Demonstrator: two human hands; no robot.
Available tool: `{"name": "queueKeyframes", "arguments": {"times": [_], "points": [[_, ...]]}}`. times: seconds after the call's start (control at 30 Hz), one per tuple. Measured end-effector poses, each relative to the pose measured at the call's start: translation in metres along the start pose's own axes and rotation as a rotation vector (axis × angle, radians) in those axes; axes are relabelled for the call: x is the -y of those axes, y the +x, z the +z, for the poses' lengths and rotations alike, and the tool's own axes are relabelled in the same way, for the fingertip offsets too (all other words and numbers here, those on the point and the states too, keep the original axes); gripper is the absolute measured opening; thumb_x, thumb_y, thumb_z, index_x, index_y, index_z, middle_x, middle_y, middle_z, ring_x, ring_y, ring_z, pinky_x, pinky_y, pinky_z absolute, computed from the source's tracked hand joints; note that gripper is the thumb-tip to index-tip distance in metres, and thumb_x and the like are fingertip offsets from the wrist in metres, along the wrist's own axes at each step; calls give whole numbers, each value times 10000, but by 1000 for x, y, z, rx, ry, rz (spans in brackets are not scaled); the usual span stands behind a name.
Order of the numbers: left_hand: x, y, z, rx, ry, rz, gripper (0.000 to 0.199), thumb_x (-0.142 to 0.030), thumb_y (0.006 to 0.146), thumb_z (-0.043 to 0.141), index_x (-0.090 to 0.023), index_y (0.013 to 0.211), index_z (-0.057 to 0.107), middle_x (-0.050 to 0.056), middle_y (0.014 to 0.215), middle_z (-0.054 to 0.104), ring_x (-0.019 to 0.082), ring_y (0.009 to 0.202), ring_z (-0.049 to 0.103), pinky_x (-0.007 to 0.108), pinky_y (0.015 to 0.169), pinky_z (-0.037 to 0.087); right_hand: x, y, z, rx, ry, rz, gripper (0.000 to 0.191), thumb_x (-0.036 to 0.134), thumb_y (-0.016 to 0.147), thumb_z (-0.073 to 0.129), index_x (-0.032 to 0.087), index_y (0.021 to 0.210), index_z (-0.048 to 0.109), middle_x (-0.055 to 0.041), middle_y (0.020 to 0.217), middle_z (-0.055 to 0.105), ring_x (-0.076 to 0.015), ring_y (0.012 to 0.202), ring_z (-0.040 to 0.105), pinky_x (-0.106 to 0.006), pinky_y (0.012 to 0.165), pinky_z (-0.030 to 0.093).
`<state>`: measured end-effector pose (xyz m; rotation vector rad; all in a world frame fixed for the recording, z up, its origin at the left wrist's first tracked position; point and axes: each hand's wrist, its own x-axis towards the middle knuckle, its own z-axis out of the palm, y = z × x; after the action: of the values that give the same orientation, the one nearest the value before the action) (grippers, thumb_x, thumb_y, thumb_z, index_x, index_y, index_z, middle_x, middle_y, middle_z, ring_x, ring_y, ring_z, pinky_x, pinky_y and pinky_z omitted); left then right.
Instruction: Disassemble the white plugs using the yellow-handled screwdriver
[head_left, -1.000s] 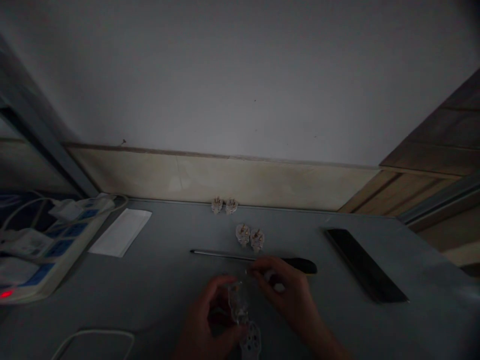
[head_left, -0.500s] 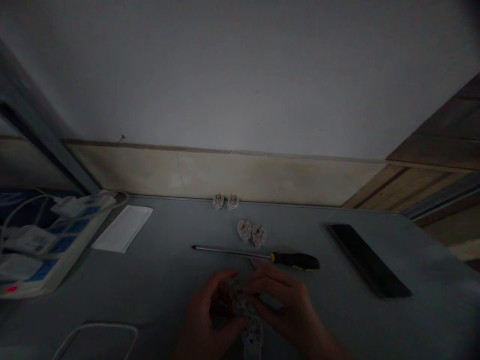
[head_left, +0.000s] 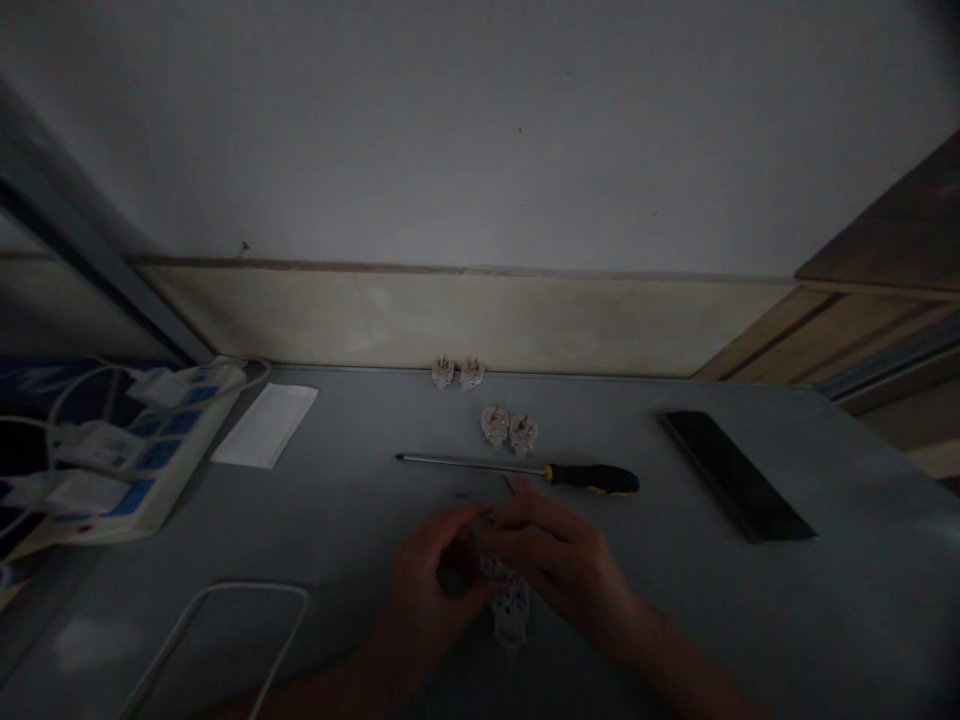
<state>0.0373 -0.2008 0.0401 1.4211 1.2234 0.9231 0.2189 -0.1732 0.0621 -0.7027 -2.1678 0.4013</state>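
Left hand (head_left: 429, 570), right hand (head_left: 559, 550) closed on plug (head_left: 511, 608)

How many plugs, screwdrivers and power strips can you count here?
Plugs lying loose: 4
Plug held between the left hand and right hand: 1
Screwdriver: 1
Power strip: 1
Total: 7
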Motion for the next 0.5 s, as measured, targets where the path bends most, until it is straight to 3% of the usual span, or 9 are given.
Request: {"name": "queueKeyframes", "arguments": {"times": [0.07, 0.13, 0.27, 0.37, 0.5], "points": [[-1, 0, 0, -12, -40, -12, 520, -173, 679, 749, -202, 1189, 646, -1, 798, 647, 153, 685, 591, 262, 643, 503, -1, 1, -3, -15, 17, 52, 193, 200, 950, 540, 203, 1070, 691, -47, 918, 680, -111, 843, 672, -236, 784, 583], [-3, -1, -1, -33, -78, -30, 514, -210, 690, 748, -199, 1192, 638, -16, 767, 620, 145, 671, 573, 256, 636, 495, -6, 1, -8, -68, -2, 199, 195, 218, 943, 549, 197, 1080, 687, -60, 941, 686, -124, 861, 678, -205, 722, 579], [-8, 0, -3, -94, -111, -37, 511, -238, 712, 729, -202, 1209, 617, -42, 722, 573, 133, 660, 562, 258, 663, 489, -23, -4, -13, -119, -177, 537, 179, 266, 923, 552, 169, 900, 701, -38, 762, 677, -126, 636, 640, -225, 575, 513], [-10, 2, -4, -120, -105, -31, 519, -247, 715, 723, -201, 1219, 608, -39, 732, 575, 138, 678, 572, 264, 679, 492, -33, -11, -5, -18, -202, 583, 126, 251, 856, 618, 181, 827, 718, -17, 655, 653, -131, 545, 594, -241, 534, 451], [-7, 3, -4, -127, -109, -19, 525, -260, 716, 734, -205, 1222, 608, -40, 725, 574, 140, 679, 572, 265, 673, 489, -32, -14, 11, 20, -195, 653, 157, 235, 853, 570, 179, 835, 716, -68, 780, 697, -177, 665, 647, -273, 610, 474]]}}
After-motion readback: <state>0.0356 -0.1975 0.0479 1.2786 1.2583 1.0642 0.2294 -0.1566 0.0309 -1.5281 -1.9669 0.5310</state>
